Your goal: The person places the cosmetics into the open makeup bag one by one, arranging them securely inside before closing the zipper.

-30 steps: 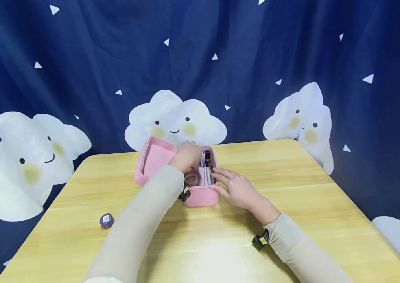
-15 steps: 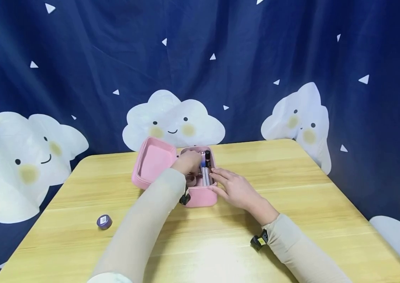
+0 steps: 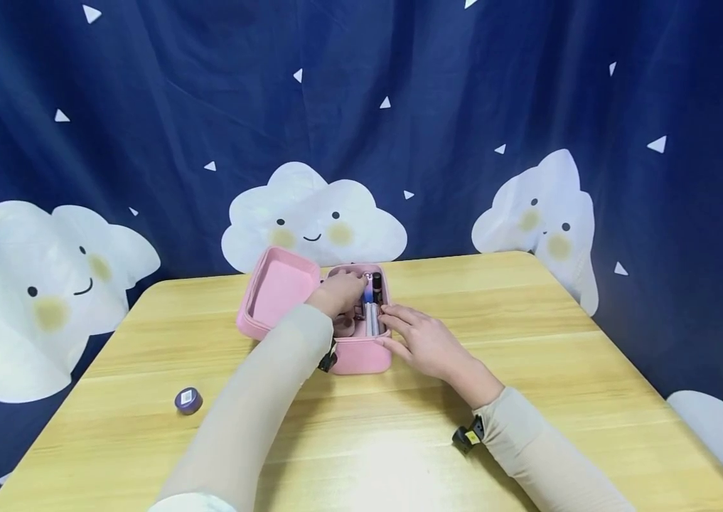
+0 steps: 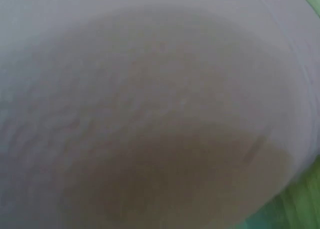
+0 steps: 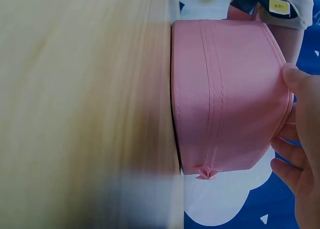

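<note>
One dark-blue cloth curtain [image 3: 451,57], with three white clouds [image 3: 313,206] bearing faces, hangs behind one pale-yellow wood-grain table [image 3: 566,370]. On it are one round purple container [image 3: 188,400], at the left, and one open pink stitched case [image 3: 361,357], toward the back. The left hand [image 3: 338,293] reaches inside; whether it pinches anything cannot be told. The right hand [image 3: 425,343], fingers spread, touches the case's front right corner.

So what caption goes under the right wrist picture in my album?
A right hand touches a pink case on a wooden table.
</note>
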Tool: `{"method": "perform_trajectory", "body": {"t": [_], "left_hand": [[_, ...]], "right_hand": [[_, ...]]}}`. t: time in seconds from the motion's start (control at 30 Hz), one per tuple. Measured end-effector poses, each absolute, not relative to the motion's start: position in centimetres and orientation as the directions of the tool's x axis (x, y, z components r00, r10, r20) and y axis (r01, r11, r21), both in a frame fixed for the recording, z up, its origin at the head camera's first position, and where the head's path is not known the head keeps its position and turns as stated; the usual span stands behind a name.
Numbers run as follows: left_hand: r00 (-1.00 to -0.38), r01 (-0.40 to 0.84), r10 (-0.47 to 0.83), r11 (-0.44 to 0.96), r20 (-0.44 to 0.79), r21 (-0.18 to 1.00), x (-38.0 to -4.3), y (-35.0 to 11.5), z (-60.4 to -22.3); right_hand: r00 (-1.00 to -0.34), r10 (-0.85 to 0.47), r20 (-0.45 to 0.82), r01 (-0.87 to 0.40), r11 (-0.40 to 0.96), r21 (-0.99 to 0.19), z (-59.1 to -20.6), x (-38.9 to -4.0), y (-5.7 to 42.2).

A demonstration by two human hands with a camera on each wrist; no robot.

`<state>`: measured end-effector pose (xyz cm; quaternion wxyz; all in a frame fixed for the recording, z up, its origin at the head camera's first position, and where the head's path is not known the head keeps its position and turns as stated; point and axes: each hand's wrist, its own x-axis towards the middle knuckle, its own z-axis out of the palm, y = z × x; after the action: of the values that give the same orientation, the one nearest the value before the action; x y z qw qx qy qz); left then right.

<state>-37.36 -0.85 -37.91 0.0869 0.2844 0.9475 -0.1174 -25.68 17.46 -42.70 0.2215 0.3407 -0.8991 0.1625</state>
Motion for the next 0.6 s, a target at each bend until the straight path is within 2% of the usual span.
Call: {"method": "perform_trajectory", "body": {"t": [0.07,0.4,0.6], "left_hand": [[-0.814,0.577,0.533,0.788,-0.234,-0.213,-37.4,-0.9,-38.0],[-0.75,0.648,0.571,0.736,-0.333,-0.198,-36.4,-1.6,-36.5],[-0.7,0.703,0.583,0.663,-0.413,-0.255,-35.2,-1.9,-36.5]], "right_hand": [[-0.673,-0.539,0.507,-0.683,0.716,-0.145,-42.7,-25.6,17.4],[-0.661,-0.539,0.521,-0.69,0.71,-0.141,-42.6,-25.5,17.4],[-0.672,-0.538,0.508,-0.683,0.716,-0.145,-42.7,-25.6,17.3]]}}
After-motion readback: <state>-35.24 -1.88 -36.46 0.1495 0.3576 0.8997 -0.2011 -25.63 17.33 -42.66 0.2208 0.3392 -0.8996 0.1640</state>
